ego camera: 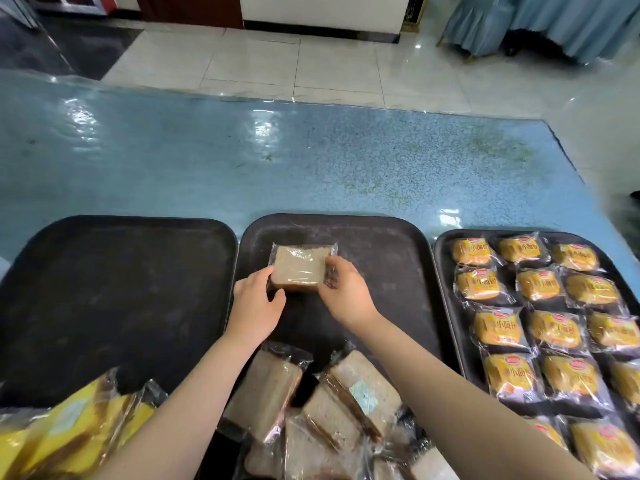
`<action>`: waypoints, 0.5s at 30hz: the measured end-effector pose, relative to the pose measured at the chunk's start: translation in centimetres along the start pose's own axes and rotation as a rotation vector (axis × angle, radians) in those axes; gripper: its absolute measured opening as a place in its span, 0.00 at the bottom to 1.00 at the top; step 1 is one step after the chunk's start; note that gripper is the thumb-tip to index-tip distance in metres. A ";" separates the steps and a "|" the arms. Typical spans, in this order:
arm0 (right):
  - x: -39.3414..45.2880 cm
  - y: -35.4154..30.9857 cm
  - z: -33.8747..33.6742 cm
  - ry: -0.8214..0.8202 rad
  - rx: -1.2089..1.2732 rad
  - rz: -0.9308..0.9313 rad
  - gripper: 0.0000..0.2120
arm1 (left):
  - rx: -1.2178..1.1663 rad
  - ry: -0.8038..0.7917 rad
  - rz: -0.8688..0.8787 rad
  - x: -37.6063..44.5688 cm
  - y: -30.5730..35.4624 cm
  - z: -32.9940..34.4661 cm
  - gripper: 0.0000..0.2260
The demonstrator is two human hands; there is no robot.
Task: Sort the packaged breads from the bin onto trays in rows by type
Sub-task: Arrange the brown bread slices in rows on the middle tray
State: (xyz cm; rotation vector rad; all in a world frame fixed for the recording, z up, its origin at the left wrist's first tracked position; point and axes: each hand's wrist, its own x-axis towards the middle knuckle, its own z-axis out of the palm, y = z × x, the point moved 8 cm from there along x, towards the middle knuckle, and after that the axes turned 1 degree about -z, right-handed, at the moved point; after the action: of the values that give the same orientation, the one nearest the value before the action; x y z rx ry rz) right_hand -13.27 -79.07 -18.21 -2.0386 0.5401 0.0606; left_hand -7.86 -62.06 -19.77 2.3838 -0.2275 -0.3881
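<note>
Both hands hold one clear-wrapped slice of brown bread point(300, 268) at the far end of the middle tray point(381, 244). The left hand point(256, 303) grips the packet's near left corner, thumb curled toward its near edge and fingers tucked along the left side. The right hand point(346, 292) pinches the right edge, fingertips on the crinkled wrapper seam. The packet lies flat or nearly so on the dark tray surface; whether it fully rests there cannot be told.

The middle tray is black with rounded corners and carries only this packet in its far part. Its near end is overlapped by a heap of similar clear-wrapped brown bread slices point(329, 403), lying tilted and piled on each other between the two forearms; the bin holding them is not clearly visible.

To the left sits another black tray point(104, 289), with yellow-wrapped bread packets point(69, 431) crossing its near edge at the lower left. To the right, a third tray point(441, 271) is filled with small round buns in orange-printed wrappers point(550, 327), set in three-wide rows.

All three trays stand side by side on a blue patterned tablecloth under clear plastic point(277, 161). Beyond lies a pale tiled floor point(311, 64).
</note>
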 end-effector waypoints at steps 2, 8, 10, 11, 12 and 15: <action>2.2 0.0 0.9 -0.021 -0.102 -0.038 0.25 | 0.027 -0.051 -0.026 1.4 -0.4 0.5 0.25; 5.5 -0.1 2.9 -0.039 -0.135 -0.069 0.26 | 0.022 -0.038 -0.019 4.2 -0.6 0.5 0.26; 6.2 -0.3 3.5 -0.046 -0.136 -0.083 0.26 | 0.040 -0.015 -0.014 4.9 -0.6 0.1 0.24; 6.5 -0.4 3.7 -0.050 -0.141 -0.090 0.26 | 0.049 -0.010 -0.009 5.2 -0.5 0.0 0.24; 6.8 -0.6 3.8 -0.049 -0.155 -0.092 0.25 | 0.056 -0.016 -0.011 5.4 -0.5 0.0 0.24; 7.2 -0.4 3.9 -0.024 -0.203 -0.076 0.25 | 0.071 -0.052 -0.031 6.0 -0.8 0.3 0.29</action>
State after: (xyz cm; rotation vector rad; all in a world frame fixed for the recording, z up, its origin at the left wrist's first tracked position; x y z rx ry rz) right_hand -5.94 -78.16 -21.73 -2.2517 0.4567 0.0975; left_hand -2.32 -63.26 -21.78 2.4518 -0.2316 -0.4641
